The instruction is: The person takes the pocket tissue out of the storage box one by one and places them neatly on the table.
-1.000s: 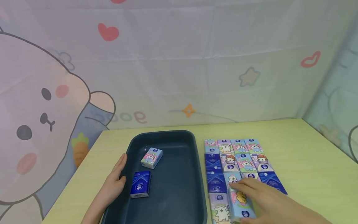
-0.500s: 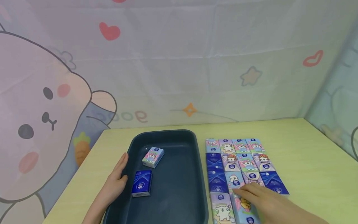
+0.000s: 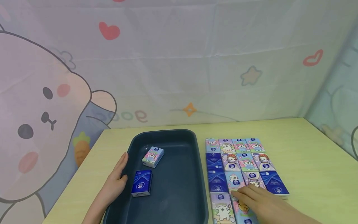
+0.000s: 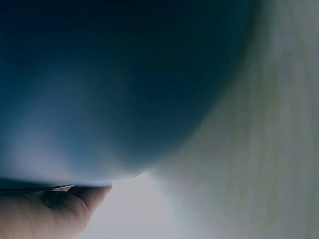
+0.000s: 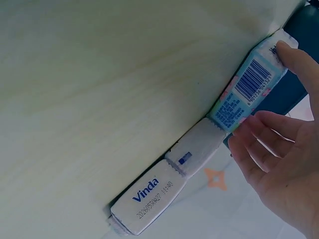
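My right hand (image 3: pixel 263 200) grips a light-blue tissue pack (image 3: pixel 243 214) with a yellow cartoon figure, in the front row of packs at the right. In the right wrist view the thumb is at one end of the pack's barcode side (image 5: pixel 253 79) and the fingertips are at the other end. To its left lies a pack with a white puppy (image 3: pixel 223 211); a blue puppy pack (image 3: pixel 234 179) is just behind. My left hand (image 3: pixel 114 180) rests against the left rim of a dark teal tray (image 3: pixel 176 193), fingers straight.
Inside the tray lie a dark-blue tissue pack (image 3: pixel 141 183) and a pink-and-blue one (image 3: pixel 153 156). Several more packs, such as a dark-blue one (image 3: pixel 274 183), stand in tight rows on the yellowish table (image 3: pixel 313 174). A printed cloth (image 3: pixel 173 62) hangs behind.
The right hand has lowered the light-blue pack into the front row, lining it up beside the white puppy pack and behind it. The left hand stays at the tray rim.
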Demonstrator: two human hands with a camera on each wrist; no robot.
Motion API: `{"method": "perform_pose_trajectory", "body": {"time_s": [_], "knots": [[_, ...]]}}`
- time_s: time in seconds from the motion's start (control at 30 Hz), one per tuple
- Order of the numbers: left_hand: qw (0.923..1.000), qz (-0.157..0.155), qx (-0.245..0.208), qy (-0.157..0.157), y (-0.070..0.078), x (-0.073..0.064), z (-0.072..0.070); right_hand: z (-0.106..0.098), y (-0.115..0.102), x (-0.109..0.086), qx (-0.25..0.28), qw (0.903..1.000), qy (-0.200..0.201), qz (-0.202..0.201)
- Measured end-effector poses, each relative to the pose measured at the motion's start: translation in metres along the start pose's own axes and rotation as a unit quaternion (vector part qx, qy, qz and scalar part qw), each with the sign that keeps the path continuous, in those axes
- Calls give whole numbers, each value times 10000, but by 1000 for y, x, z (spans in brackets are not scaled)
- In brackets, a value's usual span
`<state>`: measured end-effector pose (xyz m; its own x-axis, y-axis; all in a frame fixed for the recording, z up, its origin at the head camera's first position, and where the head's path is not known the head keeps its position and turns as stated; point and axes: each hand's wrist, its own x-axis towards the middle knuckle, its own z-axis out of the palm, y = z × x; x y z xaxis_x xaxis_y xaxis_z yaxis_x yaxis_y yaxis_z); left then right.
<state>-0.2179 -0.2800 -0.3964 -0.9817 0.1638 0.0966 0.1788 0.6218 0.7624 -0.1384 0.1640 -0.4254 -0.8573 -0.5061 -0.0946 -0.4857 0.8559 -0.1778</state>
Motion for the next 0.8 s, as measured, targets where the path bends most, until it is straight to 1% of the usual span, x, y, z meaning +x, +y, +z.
{"method": "perform_pose_trajectory", "body": {"time_s": [0.1, 0.57, 0.8], "knots": [[10000, -3, -14, -10, 0, 0, 0, 1, 0, 0, 26, 10000, 5, 19], [10000, -64, -40, -43, 0, 0, 0, 0, -2, -1, -76, 9996, 224, -175], [10000, -77, -45, -32, 1, 0, 0, -1, -2, 0, 63, 9999, 106, -85]]}}
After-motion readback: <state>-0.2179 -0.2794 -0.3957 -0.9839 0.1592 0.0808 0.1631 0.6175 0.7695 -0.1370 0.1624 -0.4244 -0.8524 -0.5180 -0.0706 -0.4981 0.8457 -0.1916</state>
